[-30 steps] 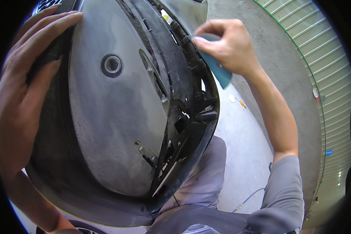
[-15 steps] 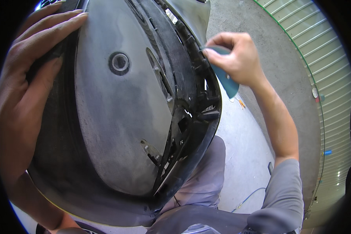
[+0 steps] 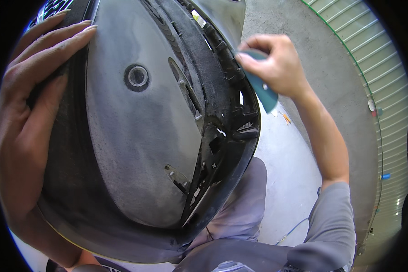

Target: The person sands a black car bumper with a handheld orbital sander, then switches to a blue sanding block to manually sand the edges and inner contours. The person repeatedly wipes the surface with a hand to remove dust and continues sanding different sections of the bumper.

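A large car bumper (image 3: 122, 140) fills the left and middle of the view, its grey face dull and scuffed, with black parts around it. A round ringed opening (image 3: 136, 77) sits in the grey face. My left hand (image 3: 27, 104) lies against the dark band on the bumper's left side, fingers stretched out and their tips at the grey face's edge. At the bumper's upper right edge, my right hand (image 3: 283, 65) pinches a teal sheet of sandpaper (image 3: 264, 90) between thumb and fingers. The sheet is curved, with a small hole showing. Whether it touches the edge I cannot tell.
Grey concrete floor (image 3: 331, 109) and a paler floor area (image 3: 285, 167) lie to the right. A ribbed light shutter (image 3: 381, 77) stands beyond. A thin blue hose (image 3: 292, 230) and a small orange item (image 3: 286, 119) lie on the pale area. My knee (image 3: 254, 190) is beside the bumper.
The scene has shifted slightly in view. My left hand stays on the bumper's side, its fingertips a little lower in the picture. My right hand still holds the sandpaper by the edge.
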The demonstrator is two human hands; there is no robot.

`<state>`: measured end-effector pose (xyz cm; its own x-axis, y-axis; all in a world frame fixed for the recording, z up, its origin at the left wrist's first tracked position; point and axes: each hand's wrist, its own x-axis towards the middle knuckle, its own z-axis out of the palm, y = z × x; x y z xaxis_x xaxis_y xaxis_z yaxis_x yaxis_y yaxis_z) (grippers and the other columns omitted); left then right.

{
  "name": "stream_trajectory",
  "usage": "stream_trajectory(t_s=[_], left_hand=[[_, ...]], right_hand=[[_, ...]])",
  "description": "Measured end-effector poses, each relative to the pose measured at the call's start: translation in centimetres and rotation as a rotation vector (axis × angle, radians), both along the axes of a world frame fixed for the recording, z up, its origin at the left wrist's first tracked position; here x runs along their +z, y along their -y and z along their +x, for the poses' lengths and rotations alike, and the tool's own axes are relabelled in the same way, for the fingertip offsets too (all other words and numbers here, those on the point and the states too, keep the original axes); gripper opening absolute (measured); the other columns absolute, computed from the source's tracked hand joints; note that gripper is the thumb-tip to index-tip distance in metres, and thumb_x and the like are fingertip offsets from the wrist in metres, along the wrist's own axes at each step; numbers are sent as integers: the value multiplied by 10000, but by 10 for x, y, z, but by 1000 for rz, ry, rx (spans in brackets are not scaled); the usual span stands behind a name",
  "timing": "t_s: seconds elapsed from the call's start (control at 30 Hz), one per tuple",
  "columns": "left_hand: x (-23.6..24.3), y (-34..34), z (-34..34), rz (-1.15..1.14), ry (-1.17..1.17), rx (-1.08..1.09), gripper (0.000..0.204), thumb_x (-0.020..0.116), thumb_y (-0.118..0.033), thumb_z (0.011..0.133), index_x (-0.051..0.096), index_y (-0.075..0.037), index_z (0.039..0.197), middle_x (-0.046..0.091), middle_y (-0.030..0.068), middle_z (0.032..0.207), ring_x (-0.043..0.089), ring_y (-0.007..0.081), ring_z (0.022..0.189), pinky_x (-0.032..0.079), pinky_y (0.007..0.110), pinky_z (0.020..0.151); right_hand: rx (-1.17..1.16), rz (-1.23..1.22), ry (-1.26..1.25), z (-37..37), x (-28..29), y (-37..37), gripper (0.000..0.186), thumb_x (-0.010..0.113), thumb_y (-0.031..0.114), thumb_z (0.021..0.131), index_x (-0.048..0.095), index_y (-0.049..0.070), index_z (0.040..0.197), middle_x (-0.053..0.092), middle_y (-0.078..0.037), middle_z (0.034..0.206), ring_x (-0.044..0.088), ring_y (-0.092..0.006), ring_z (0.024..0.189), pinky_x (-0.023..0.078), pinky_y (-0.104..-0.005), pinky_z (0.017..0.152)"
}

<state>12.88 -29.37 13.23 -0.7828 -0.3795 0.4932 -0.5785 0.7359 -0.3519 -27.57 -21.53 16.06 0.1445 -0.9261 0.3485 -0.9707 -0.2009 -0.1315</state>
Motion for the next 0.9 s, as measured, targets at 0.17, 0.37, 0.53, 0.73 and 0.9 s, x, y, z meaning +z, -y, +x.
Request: stream_trajectory(t_s=[0.17,0.37,0.53,0.73,0.9], left_hand=[[4,-21,-8,63,-43,85,400,428,-126,1081,638,-114,1420,593,87,1492,440,274,1485,296,445,1262],[11,-23,-10,84,-24,62,400,412,-141,1094,637,-127,1424,585,90,1501,468,267,1466,309,442,1255],[7,-23,-4,119,-58,54,398,404,-186,1105,639,-134,1422,583,89,1503,474,264,1462,320,442,1250],[12,-24,-4,130,-39,57,402,418,-206,1095,635,-137,1427,571,85,1515,444,264,1482,296,442,1264],[15,-26,-9,148,-17,125,410,430,-213,1081,638,-140,1427,551,85,1535,435,266,1487,289,442,1268]], right_hand=[[136,-94,19,-4,3,11,343,771,295,836,782,-21,970,750,-90,830,697,-149,736,571,-290,746],[25,30,72,-6,0,2,346,767,335,810,798,14,937,742,-87,788,696,-171,708,566,-293,732],[156,-96,69,-1,5,18,367,765,337,794,795,-3,931,742,-100,781,696,-172,704,569,-300,742],[84,60,80,-7,8,11,367,762,341,795,795,3,934,750,-107,809,707,-174,727,572,-298,744],[102,-25,35,-5,6,18,362,759,335,808,791,3,947,751,-105,834,703,-186,735,572,-303,753]])
